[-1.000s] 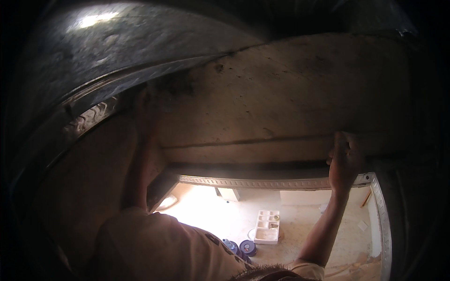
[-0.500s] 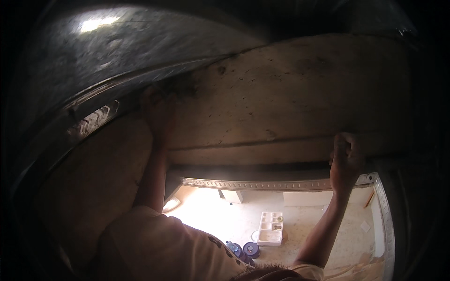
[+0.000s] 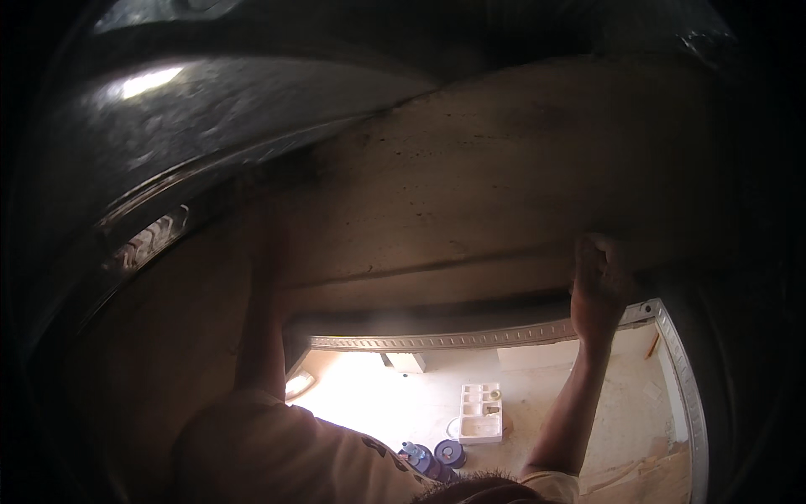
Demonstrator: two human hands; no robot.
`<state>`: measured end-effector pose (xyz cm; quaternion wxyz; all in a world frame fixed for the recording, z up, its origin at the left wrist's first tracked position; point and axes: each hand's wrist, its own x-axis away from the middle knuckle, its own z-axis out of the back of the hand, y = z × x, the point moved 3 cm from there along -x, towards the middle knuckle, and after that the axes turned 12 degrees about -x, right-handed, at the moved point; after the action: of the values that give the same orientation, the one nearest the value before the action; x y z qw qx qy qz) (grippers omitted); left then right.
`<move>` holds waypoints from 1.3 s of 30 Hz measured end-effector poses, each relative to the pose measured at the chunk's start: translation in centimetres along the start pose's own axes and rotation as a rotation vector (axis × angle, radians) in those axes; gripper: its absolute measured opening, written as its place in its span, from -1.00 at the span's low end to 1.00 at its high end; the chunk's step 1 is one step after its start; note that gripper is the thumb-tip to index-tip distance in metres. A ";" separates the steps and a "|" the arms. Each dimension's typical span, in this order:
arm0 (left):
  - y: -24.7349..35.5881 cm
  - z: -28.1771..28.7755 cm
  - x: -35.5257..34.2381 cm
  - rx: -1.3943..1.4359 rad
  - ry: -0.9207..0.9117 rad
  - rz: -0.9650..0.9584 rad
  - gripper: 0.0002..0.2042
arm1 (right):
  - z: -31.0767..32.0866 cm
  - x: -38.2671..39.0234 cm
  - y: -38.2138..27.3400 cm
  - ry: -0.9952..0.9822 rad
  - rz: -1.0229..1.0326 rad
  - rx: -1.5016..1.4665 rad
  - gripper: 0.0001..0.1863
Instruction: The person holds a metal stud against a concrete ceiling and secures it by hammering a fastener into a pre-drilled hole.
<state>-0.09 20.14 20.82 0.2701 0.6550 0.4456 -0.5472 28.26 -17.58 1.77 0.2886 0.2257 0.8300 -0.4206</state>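
A wide, dusty brown board [image 3: 478, 160] with a dark line along its lower part spans the view overhead. Up against its shadowed left end is my left hand [image 3: 267, 214], too dark and blurred for its fingers to show. My right hand [image 3: 600, 281] is closed at the board's lower right, near the dark line; what its curled fingers hold, if anything, is hidden. Left of the board runs a metal rail [image 3: 172, 181] with a short ridged piece [image 3: 151, 239] beside it.
A slotted metal frame [image 3: 437, 337] borders a bright opening below. Through it show a white compartment tray [image 3: 480, 424], blue containers [image 3: 449, 454] and a pale floor. Dark crumpled sheeting [image 3: 235, 84] hangs at the upper left.
The view has shifted, with the upper sheeting and ridged piece lower in it. My right hand sits slightly farther left in view. My left hand has shifted a little and is dimmer.
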 end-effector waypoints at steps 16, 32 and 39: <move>-3.1 4.3 -3.1 -0.189 -0.102 -0.377 -0.50 | -0.2 -0.6 -1.1 -0.004 -0.064 -0.092 -0.86; 1.3 9.7 -3.7 0.290 -0.170 0.077 -0.57 | 0.5 0.4 -1.1 -0.007 -0.015 -0.077 -0.84; 1.4 9.9 -3.5 0.038 -0.065 -0.049 -0.55 | 0.6 0.7 -1.3 0.007 0.000 -0.123 -0.88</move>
<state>-3.56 10.16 21.46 0.2584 0.6309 0.4419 -0.5831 27.08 -18.68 1.74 0.2988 0.2089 0.8553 -0.3682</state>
